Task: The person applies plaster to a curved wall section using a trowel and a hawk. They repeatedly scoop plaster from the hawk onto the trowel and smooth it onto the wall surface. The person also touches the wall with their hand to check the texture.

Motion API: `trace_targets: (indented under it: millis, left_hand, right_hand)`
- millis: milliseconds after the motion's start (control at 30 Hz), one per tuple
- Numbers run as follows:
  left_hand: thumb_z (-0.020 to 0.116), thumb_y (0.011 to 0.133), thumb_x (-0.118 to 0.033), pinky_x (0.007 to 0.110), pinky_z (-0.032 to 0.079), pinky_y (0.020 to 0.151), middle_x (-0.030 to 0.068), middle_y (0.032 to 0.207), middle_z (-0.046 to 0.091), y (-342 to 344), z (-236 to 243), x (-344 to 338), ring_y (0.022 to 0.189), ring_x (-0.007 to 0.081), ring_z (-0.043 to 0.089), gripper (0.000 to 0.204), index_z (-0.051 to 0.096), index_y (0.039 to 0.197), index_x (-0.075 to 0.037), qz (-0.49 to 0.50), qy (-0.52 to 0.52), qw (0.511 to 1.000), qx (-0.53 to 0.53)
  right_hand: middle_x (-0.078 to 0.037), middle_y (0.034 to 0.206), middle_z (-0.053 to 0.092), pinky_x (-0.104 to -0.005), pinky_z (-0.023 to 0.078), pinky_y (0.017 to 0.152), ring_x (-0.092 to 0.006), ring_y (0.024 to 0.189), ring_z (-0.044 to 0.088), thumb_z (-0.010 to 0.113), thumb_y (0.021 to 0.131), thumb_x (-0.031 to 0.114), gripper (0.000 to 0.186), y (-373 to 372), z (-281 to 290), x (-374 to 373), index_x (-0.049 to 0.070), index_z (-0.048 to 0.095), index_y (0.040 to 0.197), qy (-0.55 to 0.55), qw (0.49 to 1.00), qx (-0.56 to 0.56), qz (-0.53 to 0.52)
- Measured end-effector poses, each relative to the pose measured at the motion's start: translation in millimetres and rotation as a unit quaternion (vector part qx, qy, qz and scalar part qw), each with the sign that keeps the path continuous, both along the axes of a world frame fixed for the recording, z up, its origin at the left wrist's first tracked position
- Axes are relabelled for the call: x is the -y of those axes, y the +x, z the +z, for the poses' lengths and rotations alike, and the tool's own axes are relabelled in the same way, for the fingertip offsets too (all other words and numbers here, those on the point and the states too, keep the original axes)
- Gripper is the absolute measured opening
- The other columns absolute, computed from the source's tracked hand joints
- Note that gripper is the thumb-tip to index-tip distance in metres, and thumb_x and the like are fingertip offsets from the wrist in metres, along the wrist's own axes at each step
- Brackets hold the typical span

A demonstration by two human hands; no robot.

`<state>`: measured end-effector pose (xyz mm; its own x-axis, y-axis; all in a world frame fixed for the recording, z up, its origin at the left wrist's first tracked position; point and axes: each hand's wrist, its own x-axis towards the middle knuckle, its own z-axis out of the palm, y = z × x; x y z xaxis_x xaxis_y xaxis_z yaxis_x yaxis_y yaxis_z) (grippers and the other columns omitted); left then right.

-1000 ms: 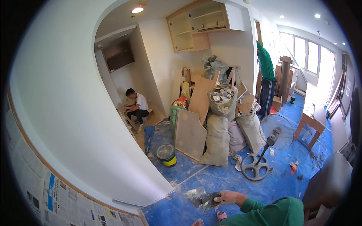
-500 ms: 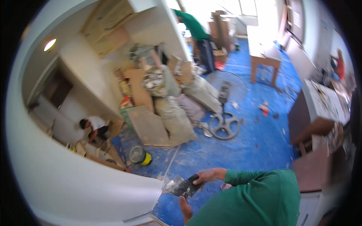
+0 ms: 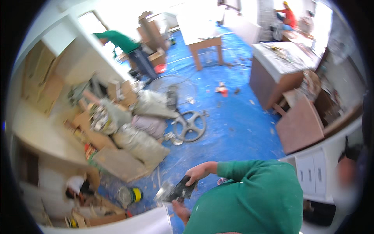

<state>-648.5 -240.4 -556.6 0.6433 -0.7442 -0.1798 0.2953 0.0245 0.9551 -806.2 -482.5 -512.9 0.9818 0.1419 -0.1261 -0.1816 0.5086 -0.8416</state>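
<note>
My right hand [image 3: 199,172], at the end of a green sleeve, is closed on a dark-handled scraper [image 3: 182,189] whose pale wide metal blade [image 3: 163,193] points left. Just under the tool my left hand [image 3: 179,208] touches its lower edge; my green-clad arm hides most of that hand, so its grip is unclear. Both hands hover above the blue floor cover [image 3: 237,128], close to the curved white wall edge [image 3: 136,224].
Filled rubble sacks [image 3: 140,144] and board offcuts are piled at left. A floor fan with a round base [image 3: 189,125] lies beside them. A yellow-and-grey bucket [image 3: 130,195] stands near a crouching person [image 3: 76,185]. Another person in green [image 3: 120,41], a wooden table [image 3: 204,43], a brown cabinet [image 3: 272,74].
The view has swung to the right and tilted, bringing the cabinet and table into sight. My two hands stay together on the scraper in front of my chest.
</note>
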Motion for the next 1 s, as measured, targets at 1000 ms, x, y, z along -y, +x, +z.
trace_targets:
  millis: [1000]
  left_hand:
    - [0.042,0.109,-0.036,0.038,0.051,0.088,0.0139,0.110,0.068,343,-23,3,0.100,0.0261,0.068,0.042,0.055,0.123,0.000,0.155,0.089,0.984,-0.002]
  right_hand:
    - [-0.010,0.100,0.070,-0.0489,0.058,0.064,-0.0265,0.083,0.070,0.055,0.103,0.020,0.019,159,-261,61,0.008,0.063,0.115,0.234,0.724,-0.431,-0.485]
